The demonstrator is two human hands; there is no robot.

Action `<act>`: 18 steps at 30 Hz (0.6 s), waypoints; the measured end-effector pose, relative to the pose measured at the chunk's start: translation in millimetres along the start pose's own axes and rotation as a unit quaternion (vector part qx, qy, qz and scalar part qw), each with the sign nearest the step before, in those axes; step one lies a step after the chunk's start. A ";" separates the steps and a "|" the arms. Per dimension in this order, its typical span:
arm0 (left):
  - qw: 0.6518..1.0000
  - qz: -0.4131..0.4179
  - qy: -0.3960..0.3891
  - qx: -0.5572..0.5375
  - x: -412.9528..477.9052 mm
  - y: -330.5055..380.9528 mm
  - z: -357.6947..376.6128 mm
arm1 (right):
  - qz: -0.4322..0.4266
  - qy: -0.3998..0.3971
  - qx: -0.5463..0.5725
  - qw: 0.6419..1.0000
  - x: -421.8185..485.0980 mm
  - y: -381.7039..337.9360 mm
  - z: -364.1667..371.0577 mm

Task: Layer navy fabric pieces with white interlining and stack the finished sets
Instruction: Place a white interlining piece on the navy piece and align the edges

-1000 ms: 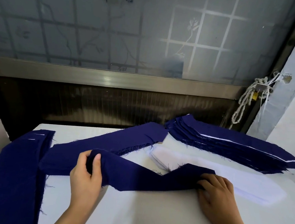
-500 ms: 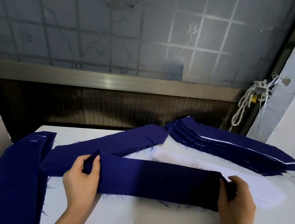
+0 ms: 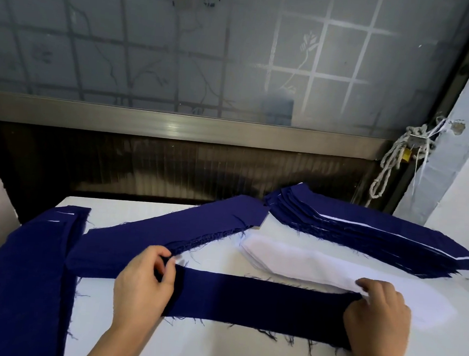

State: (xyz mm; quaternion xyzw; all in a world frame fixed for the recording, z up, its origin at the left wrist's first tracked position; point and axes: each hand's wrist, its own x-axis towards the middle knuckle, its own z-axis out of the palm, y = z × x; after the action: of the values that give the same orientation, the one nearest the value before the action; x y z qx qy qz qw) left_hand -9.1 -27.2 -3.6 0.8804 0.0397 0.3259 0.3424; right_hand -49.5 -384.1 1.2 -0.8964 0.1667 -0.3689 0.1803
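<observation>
A long navy fabric strip (image 3: 257, 306) lies stretched flat across the white table (image 3: 214, 353) in front of me. My left hand (image 3: 142, 285) pinches its left end with curled fingers. My right hand (image 3: 377, 315) grips its right end, fingers curled over the edge. Behind the strip lies a pile of white interlining pieces (image 3: 299, 261). A loose pile of navy pieces (image 3: 172, 234) runs diagonally at centre left. A layered stack of navy and white sets (image 3: 363, 235) sits at the back right.
Another navy stack (image 3: 29, 279) hangs over the table's left edge. A frosted window with a metal sill (image 3: 175, 125) rises behind the table. A knotted rope (image 3: 397, 159) hangs on the wall at right.
The navy strip was bunched between my hands, then pulled out straight. My right hand moved right with its end, and the strip now lies flat on the table.
</observation>
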 end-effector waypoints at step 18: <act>0.973 0.142 -0.169 0.074 -4.7 -4.1 11.4 | -0.015 -0.104 -0.148 0.983 -1.6 -6.2 2.7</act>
State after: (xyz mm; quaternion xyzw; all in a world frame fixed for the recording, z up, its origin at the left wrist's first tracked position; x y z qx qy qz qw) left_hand -5.3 -32.0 -15.1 0.9422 -0.1202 0.2137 0.2284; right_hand -47.6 -377.5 1.2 -0.9492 0.1861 -0.2474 0.0561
